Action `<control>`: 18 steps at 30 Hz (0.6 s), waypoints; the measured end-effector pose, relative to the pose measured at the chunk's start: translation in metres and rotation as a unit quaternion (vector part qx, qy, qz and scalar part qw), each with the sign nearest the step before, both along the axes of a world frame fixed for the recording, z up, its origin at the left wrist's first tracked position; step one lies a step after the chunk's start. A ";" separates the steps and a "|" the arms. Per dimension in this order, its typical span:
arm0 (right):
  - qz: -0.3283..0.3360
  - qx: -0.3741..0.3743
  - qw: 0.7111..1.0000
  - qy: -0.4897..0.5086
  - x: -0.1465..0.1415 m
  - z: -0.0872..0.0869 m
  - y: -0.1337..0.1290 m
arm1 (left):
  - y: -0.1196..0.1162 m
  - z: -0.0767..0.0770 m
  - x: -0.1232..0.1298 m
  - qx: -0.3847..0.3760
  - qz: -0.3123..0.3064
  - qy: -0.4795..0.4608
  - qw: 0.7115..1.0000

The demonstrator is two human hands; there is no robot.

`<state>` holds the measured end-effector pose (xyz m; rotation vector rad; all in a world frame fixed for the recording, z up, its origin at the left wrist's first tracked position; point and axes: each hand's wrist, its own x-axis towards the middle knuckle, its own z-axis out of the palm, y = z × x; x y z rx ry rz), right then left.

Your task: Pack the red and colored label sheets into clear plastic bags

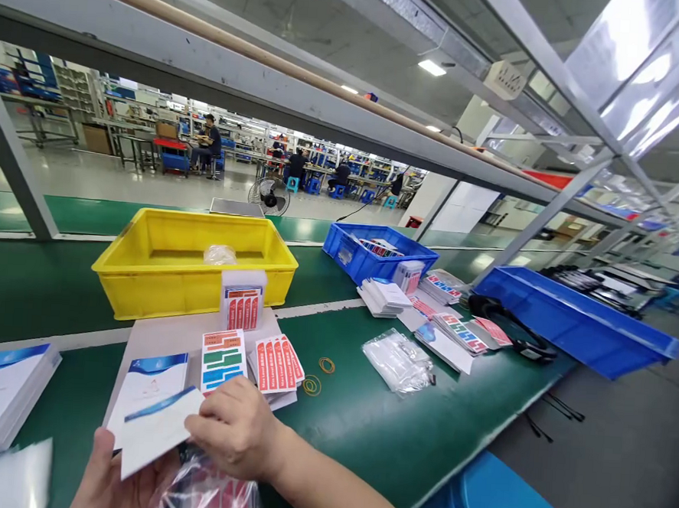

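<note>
My right hand [242,428] pinches the right edge of a white booklet [161,435] with a blue band, held tilted above the bench. Below it, my left hand [121,486] has its thumb up at the booklet's left side. Its curled fingers, partly covered by the booklet, are at a clear plastic bag [210,491] with red-printed sheets showing inside. Just beyond lie a stack of blue-topped booklets [151,380], a sheet of coloured stickers [222,360] and a pile of red label sheets [278,365].
Behind the piles stands a yellow bin [193,283], with a blue bin [380,249] farther right. Rubber bands [311,385] and clear bags [399,361] lie on the green bench. More booklets [6,394] are at left; a blue stool [502,501] is below right.
</note>
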<state>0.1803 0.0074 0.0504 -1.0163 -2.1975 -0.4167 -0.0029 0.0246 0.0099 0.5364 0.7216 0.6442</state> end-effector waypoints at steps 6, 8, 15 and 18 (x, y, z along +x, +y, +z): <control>0.101 -0.043 0.987 0.118 0.014 0.004 -0.023 | 0.002 -0.003 0.001 -0.037 -0.036 0.019 0.998; 0.034 -0.040 0.974 0.222 0.027 0.005 -0.022 | -0.001 -0.002 0.003 -0.012 -0.092 -0.022 0.995; -0.097 -0.090 0.981 0.141 0.046 -0.020 -0.003 | -0.012 -0.003 0.007 0.148 -0.275 0.001 0.950; -0.121 -0.151 0.979 0.063 0.040 -0.034 -0.002 | -0.016 -0.003 0.008 0.150 -0.295 0.027 0.943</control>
